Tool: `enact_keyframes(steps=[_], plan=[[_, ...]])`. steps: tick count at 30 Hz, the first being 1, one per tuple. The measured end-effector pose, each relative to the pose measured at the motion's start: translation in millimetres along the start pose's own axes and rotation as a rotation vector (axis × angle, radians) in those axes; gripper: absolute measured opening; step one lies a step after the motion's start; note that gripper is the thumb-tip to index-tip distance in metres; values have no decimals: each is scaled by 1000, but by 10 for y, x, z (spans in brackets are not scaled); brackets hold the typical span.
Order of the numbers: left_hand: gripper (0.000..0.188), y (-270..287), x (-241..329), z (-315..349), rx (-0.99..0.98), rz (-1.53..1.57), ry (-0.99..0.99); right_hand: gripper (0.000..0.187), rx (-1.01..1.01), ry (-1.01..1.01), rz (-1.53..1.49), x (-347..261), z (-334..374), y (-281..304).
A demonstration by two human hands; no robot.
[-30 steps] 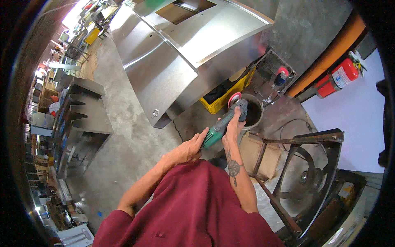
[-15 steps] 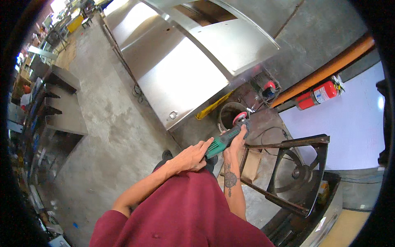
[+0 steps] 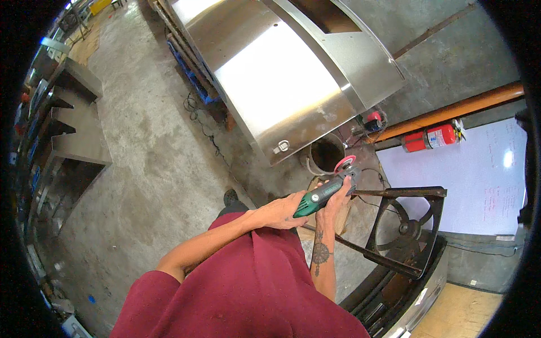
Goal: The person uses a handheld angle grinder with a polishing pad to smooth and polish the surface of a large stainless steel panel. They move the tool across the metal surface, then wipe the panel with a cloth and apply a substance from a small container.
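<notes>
A green and black angle grinder [image 3: 318, 198] with a red disc [image 3: 344, 163] at its far right end is held in front of my body. My left hand [image 3: 286, 210] is closed round the green rear end of its body. My right hand [image 3: 338, 198] grips the grinder near its head, the thumb along the dark housing. Beyond the disc, a round open metal container [image 3: 328, 153] stands on the floor. Past that lies a large shiny sheet-metal piece [image 3: 270, 73] with a cut-out handle hole at its near corner. The disc appears apart from both.
At the right stand a rusty metal frame with a round ring [image 3: 406, 225], a red fire extinguisher [image 3: 434, 138] and a whiteboard [image 3: 479, 191]. A cable [image 3: 209, 138] trails over the concrete floor beside a blue pallet [image 3: 194, 73]. Bent metal pieces [image 3: 79, 132] line the left.
The view has turned, so the sheet metal sits further right and the blue pallet shows. Both hands and the grinder have shifted slightly right in the picture, keeping their grip.
</notes>
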State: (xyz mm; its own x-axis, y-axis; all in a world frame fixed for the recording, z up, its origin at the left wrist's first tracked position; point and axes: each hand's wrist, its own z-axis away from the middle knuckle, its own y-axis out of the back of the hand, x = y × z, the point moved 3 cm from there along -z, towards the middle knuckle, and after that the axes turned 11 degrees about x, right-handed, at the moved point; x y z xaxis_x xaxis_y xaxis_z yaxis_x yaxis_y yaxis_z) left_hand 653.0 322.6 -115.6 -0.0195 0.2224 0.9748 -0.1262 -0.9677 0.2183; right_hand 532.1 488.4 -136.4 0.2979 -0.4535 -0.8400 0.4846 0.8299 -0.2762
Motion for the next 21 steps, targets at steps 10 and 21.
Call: enact_keyframes(steps=[10, 21], plan=[[80, 839, 127, 249, 117, 403, 243, 58, -392, 50, 205, -53, 834, -1247], [82, 2081, -2, 1235, 877, 392, 160, 80, -1134, -84, 454, 818, 1993, -2861]])
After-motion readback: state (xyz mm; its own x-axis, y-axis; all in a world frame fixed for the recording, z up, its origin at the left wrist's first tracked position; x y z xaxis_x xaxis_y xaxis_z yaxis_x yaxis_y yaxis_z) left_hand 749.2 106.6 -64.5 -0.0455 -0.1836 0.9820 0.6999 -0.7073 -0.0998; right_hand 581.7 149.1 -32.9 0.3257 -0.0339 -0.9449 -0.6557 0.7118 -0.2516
